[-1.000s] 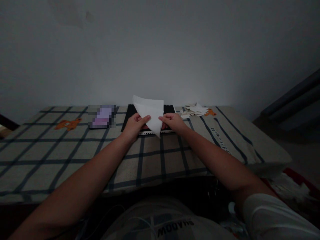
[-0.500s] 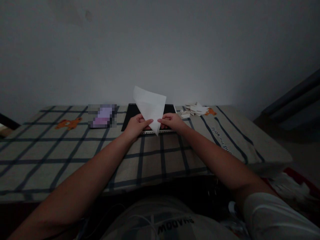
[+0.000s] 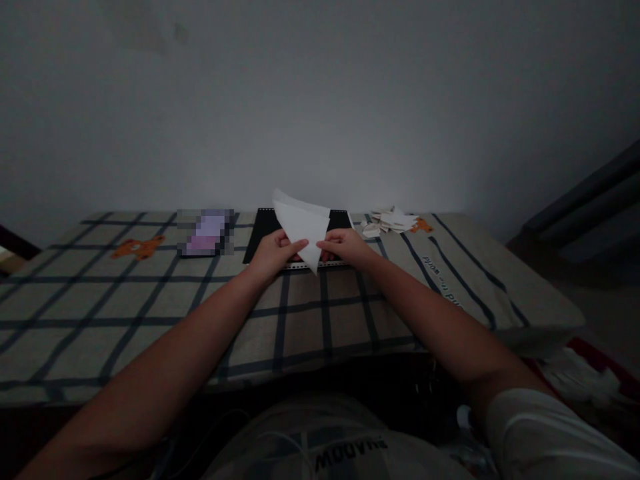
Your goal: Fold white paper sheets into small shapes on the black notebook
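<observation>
A white sheet of paper (image 3: 303, 225), folded into a triangle with its point down, is held between both hands above a black mat (image 3: 261, 229) with a dotted white edge. My left hand (image 3: 273, 252) pinches the paper's left side with thumb on top. My right hand (image 3: 346, 245) grips its right side. Both hands hover just over the mat's near edge at the far middle of the table.
The table wears a beige cloth with dark grid lines (image 3: 150, 300) and orange bear prints (image 3: 137, 247). A blurred purple object (image 3: 206, 232) lies left of the mat. A heap of small folded paper pieces (image 3: 390, 219) sits to the right. A plain wall stands behind.
The paper has been lowered and tipped flatter toward the mat; its upper edge sits lower than before. Both hands have stayed in nearly the same place.
</observation>
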`<control>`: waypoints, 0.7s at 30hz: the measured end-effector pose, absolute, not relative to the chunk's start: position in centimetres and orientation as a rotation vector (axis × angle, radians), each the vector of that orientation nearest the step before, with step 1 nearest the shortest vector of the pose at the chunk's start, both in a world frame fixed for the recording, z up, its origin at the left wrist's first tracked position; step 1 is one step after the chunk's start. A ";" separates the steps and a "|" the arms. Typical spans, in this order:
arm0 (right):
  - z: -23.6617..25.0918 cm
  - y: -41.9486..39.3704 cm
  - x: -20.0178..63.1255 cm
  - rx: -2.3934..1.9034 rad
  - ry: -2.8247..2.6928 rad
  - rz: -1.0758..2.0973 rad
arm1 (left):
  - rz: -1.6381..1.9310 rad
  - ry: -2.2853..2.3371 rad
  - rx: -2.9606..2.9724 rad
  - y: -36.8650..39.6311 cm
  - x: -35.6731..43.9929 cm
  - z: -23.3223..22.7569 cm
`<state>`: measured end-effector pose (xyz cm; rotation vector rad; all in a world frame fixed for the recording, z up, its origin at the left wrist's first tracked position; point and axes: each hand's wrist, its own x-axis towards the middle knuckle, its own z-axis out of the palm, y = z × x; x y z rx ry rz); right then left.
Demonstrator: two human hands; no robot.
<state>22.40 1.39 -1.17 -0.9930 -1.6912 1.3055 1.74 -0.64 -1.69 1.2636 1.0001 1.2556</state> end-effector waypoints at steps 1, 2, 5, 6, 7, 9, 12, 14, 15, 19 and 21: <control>-1.1 1.4 22.4 -1.003 -1.692 1.311 | 1.283 0.981 1.234 -0.6 1.7 -1.7; -1.1 1.4 22.5 -1.014 -1.696 1.315 | 1.320 0.960 1.204 -0.5 1.7 -1.6; -1.1 1.5 22.6 -1.034 -1.712 1.327 | 1.418 0.947 1.130 0.0 1.4 -1.6; -1.1 1.5 22.6 -1.034 -1.717 1.327 | 1.421 0.960 1.115 0.1 1.3 -1.6; -1.1 1.5 22.6 -1.032 -1.721 1.320 | 1.415 0.974 1.104 0.2 1.2 -1.6; -1.0 1.5 22.6 -1.034 -1.714 1.294 | 1.395 0.989 1.088 0.4 1.1 -1.6; -0.7 1.6 22.7 -1.047 -1.657 1.216 | 1.384 0.984 1.089 0.4 1.2 -1.6; -0.6 1.7 22.9 -1.047 -1.620 1.166 | 1.356 1.001 1.101 0.3 1.3 -1.6; -0.6 1.8 23.0 -1.047 -1.611 1.148 | 1.338 1.016 1.104 0.2 1.4 -1.6; -0.8 2.0 23.2 -1.075 -1.615 1.128 | 1.334 0.996 1.077 0.0 1.3 -1.4; -0.8 2.0 23.2 -1.088 -1.612 1.123 | 1.384 0.957 1.065 0.1 1.1 -1.3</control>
